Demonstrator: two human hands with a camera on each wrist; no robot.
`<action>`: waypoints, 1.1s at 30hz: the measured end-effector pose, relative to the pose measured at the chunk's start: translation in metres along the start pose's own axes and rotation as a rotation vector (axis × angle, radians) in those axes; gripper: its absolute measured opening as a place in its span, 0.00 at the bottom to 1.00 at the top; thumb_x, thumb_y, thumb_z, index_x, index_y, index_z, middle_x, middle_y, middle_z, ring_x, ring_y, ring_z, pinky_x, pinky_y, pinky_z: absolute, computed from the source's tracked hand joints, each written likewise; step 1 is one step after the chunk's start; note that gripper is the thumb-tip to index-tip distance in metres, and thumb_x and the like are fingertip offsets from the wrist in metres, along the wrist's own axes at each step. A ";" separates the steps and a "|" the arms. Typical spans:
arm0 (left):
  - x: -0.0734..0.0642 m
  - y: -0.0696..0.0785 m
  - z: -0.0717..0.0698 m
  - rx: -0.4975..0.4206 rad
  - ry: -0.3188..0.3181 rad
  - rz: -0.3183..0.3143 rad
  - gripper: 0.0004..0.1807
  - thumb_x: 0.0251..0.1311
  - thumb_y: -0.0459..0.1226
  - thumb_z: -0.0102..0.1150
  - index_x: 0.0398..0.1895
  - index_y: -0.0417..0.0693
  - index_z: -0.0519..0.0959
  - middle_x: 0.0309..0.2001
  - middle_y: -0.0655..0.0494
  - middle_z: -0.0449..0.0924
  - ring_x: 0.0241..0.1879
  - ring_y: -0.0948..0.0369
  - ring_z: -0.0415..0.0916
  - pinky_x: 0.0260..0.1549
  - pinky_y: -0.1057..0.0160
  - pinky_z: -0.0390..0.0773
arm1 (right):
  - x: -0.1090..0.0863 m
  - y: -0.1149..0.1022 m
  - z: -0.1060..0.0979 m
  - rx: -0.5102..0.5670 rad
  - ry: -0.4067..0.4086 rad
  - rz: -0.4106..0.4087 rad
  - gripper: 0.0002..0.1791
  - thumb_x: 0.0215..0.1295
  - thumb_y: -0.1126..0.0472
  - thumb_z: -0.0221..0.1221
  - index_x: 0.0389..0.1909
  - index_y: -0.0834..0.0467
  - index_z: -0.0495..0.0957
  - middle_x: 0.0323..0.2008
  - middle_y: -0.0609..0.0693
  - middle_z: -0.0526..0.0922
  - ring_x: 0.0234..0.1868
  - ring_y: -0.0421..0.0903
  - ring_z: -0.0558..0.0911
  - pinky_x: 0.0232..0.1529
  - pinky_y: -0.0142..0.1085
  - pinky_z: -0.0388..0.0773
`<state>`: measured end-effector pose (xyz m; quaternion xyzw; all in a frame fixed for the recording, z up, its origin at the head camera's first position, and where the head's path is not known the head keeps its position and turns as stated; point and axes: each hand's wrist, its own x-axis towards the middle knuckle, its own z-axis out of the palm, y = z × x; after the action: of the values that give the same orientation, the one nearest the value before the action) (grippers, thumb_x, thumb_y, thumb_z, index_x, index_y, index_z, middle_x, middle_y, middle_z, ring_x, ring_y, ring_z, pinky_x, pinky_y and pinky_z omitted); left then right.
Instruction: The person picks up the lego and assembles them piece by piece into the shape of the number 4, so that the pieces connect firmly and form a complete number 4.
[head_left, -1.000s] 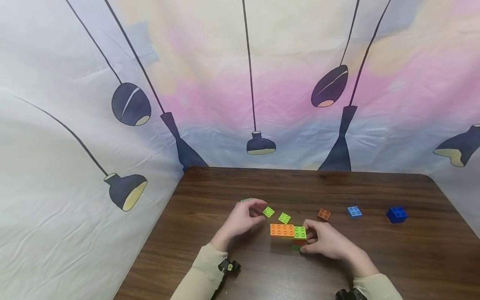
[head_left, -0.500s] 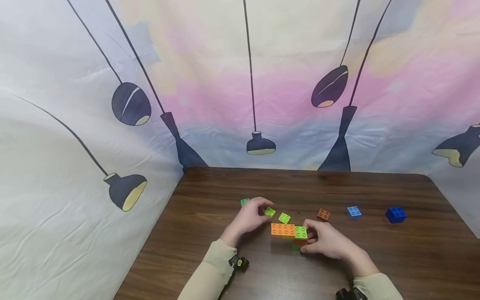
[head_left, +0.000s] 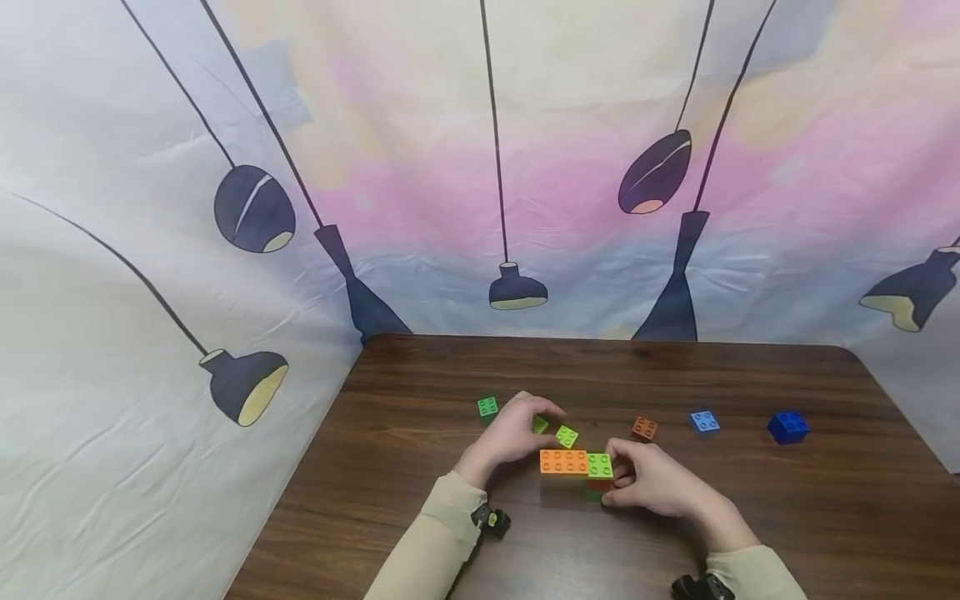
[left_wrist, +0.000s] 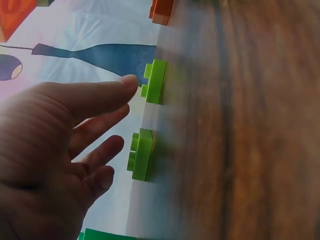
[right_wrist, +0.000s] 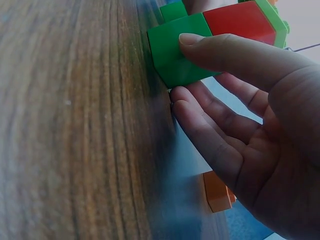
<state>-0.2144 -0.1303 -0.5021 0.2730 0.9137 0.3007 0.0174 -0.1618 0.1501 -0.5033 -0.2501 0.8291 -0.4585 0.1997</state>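
Note:
My right hand [head_left: 652, 477] holds a stack of building bricks [head_left: 564, 462] by its right end, low over the table. Along its top run an orange brick and a lime one; in the right wrist view a red block [right_wrist: 240, 25] and a green block [right_wrist: 180, 50] sit beneath, with the thumb against the green. My left hand [head_left: 517, 427] holds nothing, its thumb and fingers spread apart just behind the stack. Close to its fingertips lies a thin lime brick [head_left: 566, 437]; a second lime brick [head_left: 539, 425] is partly hidden behind the hand.
A green brick [head_left: 487, 407] lies left of the left hand. Farther right stand a brown-orange brick [head_left: 644, 428], a light blue brick [head_left: 704, 421] and a taller dark blue brick [head_left: 788, 427]. Behind the dark wooden table [head_left: 420, 367] hangs a printed cloth [head_left: 420, 167].
My left hand has moved right, past the first lime brick towards the second. That uncovers the green brick and partly covers the first lime one. The right hand keeps its hold on the stack.

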 end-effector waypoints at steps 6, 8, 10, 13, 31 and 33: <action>0.004 -0.001 0.002 0.050 -0.039 0.033 0.19 0.63 0.40 0.79 0.57 0.55 0.89 0.53 0.68 0.87 0.51 0.63 0.75 0.53 0.65 0.76 | -0.001 0.002 0.000 0.047 -0.024 0.003 0.23 0.58 0.63 0.80 0.43 0.55 0.73 0.44 0.49 0.85 0.47 0.49 0.84 0.44 0.37 0.85; 0.005 -0.001 0.002 0.052 -0.047 0.031 0.18 0.64 0.40 0.78 0.56 0.55 0.89 0.53 0.68 0.87 0.51 0.64 0.75 0.54 0.64 0.76 | -0.001 0.002 0.000 0.054 -0.024 0.003 0.23 0.58 0.63 0.80 0.43 0.55 0.73 0.44 0.50 0.85 0.47 0.49 0.84 0.44 0.37 0.85; 0.005 -0.001 0.002 0.052 -0.057 0.023 0.17 0.64 0.40 0.78 0.56 0.55 0.89 0.53 0.68 0.87 0.51 0.64 0.74 0.54 0.64 0.76 | -0.001 0.002 0.000 0.053 -0.026 0.003 0.23 0.58 0.63 0.80 0.43 0.55 0.73 0.44 0.50 0.85 0.48 0.49 0.84 0.44 0.37 0.85; 0.005 -0.001 0.003 0.052 -0.070 0.012 0.17 0.64 0.40 0.77 0.56 0.56 0.90 0.54 0.68 0.87 0.51 0.65 0.74 0.54 0.64 0.75 | 0.000 0.001 0.000 0.047 -0.027 0.004 0.23 0.58 0.63 0.80 0.43 0.55 0.73 0.44 0.50 0.85 0.48 0.49 0.84 0.45 0.37 0.85; 0.005 -0.003 0.004 0.043 -0.029 -0.004 0.16 0.67 0.42 0.75 0.57 0.53 0.90 0.51 0.64 0.86 0.52 0.64 0.76 0.55 0.61 0.78 | 0.000 0.003 -0.001 0.052 -0.034 0.010 0.23 0.58 0.63 0.80 0.43 0.55 0.74 0.44 0.50 0.84 0.49 0.50 0.84 0.45 0.37 0.86; 0.004 -0.003 0.002 -0.005 0.005 -0.042 0.18 0.67 0.42 0.75 0.59 0.53 0.89 0.51 0.63 0.84 0.53 0.63 0.77 0.55 0.59 0.78 | 0.000 0.003 -0.001 0.053 -0.034 0.012 0.23 0.58 0.63 0.80 0.43 0.55 0.73 0.44 0.50 0.84 0.49 0.50 0.84 0.45 0.37 0.86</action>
<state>-0.2187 -0.1292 -0.5049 0.2527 0.9185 0.3033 0.0222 -0.1629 0.1521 -0.5049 -0.2478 0.8145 -0.4747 0.2230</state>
